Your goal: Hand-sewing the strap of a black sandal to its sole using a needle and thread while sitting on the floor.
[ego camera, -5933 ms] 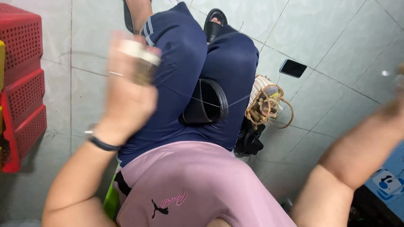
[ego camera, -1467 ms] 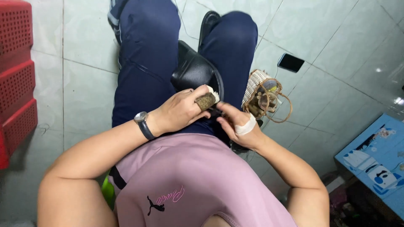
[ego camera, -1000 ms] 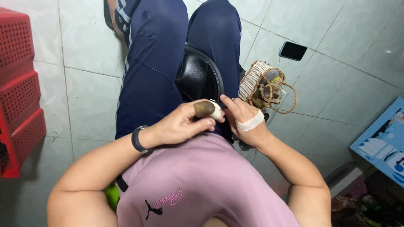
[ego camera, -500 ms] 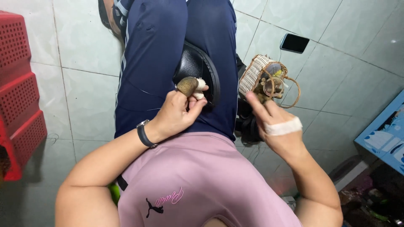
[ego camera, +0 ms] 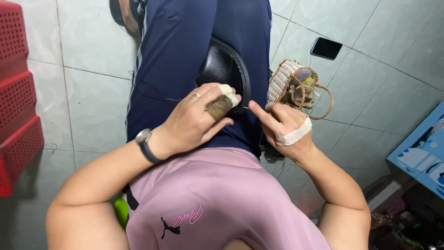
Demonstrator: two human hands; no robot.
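Left hand (ego camera: 196, 122) pinches brown piece (ego camera: 218, 107) above lap | right hand (ego camera: 283, 126) mostly curled, one finger out, holding nothing I see | risk: piece slips onto black shoe (ego camera: 224, 69), grip's shallow

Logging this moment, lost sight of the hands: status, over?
Left hand shut on small brown piece, taped fingertips. Right hand open, index finger out toward it. Woven basket beside right hand; nothing between hands.
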